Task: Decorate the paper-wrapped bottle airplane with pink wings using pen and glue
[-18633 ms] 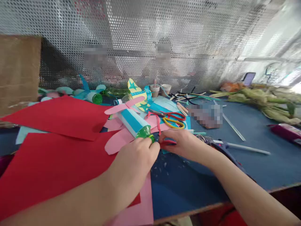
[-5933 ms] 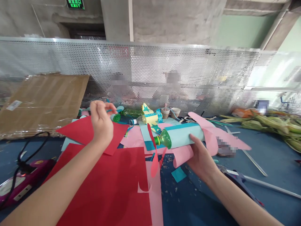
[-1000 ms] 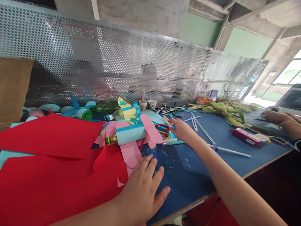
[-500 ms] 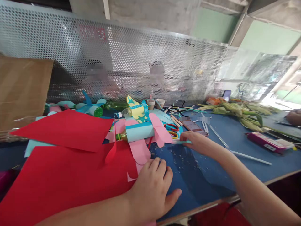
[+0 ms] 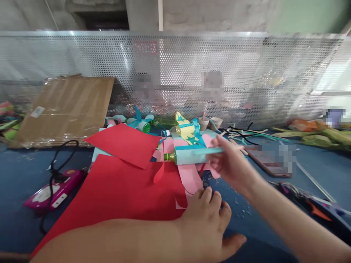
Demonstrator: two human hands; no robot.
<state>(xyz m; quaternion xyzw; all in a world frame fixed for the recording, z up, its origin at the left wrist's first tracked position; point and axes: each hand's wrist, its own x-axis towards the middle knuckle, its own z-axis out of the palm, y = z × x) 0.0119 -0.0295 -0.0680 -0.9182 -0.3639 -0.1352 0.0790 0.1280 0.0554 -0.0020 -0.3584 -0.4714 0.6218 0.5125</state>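
2 hands in view. My left hand lies palm down on the counter, fingers spread and gripping nothing, fingertips at the edge of the large red paper sheet and a pink paper strip.

My right hand is raised, fingers pinched shut on a thin teal stick, held level just in front of the bottle airplane. The airplane lies on its side on the papers, green neck pointing left.

Handling, my estimate:
- The stick looks light, stiff and narrow, likely to roll between fingertips. A pinch near mid-length seems safest.
- The airplane looks light, with paper wings that crease easily. I would take it by the wrapped body, not by the wings or the red propeller.

Unclear:
- Motion blur keeps me from telling whether the stick is a pen or a straw.
- Its left end merges with the airplane's teal band.
- The right hand covers the airplane's tail.
- People behind the perforated screen are vague shapes.
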